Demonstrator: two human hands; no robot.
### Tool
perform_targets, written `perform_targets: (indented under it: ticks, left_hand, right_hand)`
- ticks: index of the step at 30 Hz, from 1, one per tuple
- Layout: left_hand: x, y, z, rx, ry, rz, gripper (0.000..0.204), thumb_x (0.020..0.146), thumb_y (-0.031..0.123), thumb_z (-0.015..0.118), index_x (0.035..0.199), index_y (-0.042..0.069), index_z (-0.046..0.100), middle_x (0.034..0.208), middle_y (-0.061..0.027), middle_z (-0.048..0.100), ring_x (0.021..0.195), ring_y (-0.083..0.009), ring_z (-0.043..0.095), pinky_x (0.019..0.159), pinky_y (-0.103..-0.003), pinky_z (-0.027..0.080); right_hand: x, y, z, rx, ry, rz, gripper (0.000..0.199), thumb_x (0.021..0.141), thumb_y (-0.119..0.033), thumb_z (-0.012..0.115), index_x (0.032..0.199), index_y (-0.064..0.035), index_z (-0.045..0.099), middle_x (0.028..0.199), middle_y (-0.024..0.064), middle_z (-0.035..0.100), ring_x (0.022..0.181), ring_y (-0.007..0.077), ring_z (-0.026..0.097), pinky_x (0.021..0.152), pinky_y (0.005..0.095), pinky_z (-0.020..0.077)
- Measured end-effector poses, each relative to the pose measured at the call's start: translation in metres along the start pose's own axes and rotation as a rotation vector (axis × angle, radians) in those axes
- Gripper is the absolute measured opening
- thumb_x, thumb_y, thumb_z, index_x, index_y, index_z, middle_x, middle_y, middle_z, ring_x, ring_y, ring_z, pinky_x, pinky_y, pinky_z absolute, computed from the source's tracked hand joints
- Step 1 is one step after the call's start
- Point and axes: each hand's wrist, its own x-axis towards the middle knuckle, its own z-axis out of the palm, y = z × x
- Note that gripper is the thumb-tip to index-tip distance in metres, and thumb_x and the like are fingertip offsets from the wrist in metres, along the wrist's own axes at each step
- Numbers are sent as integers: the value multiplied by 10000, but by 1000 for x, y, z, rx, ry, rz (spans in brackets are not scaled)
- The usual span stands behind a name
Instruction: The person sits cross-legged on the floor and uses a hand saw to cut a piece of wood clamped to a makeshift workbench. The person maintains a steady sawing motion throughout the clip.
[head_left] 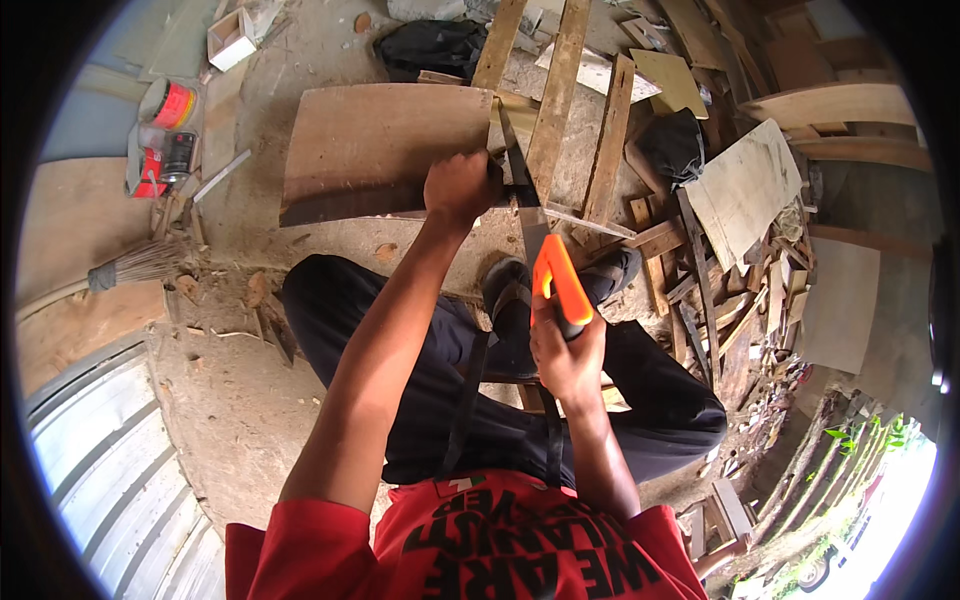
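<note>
My left hand [463,188] is closed in a fist over the near right corner of a brown plywood sheet [390,125]. Something black shows at the right side of the fist; what the fingers hold is hidden. Along the sheet's near edge runs a dark strip [350,204], and I cannot tell whether it is a tool or shadow. Fingers of my right hand [568,355] wrap the orange and black handle of a handsaw [562,285]. Its blade points away from me, toward the sheet's right edge, beside my left fist.
Long wooden planks [560,95] lie beyond the saw. Scrap wood [735,320] is heaped at the right, near a black bag [672,145]. At the left are cans [178,155] and a broom [135,265]. My feet [510,290] are just below the sheet.
</note>
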Motion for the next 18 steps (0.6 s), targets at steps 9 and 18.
perform_targets:
  ticks: [9,18]
  left_hand:
    - [1,-2,5,-42,71,-76,256,850,286,546,842,85,706,872,-175,714,851,-338,692,803,-445,529]
    - [1,3,-1,-32,1,-27,264,848,295,551,816,87,710,887,-185,718,864,-347,700,806,-458,539]
  right_hand:
    - [-111,15,-42,-9,-65,1,57,965,0,531,910,-1,549,563,-18,482,451,37,420,426,221,313]
    - [2,15,1,26,14,52,115,947,-49,583,838,-11,590,663,3,549,625,56,506,560,247,416]
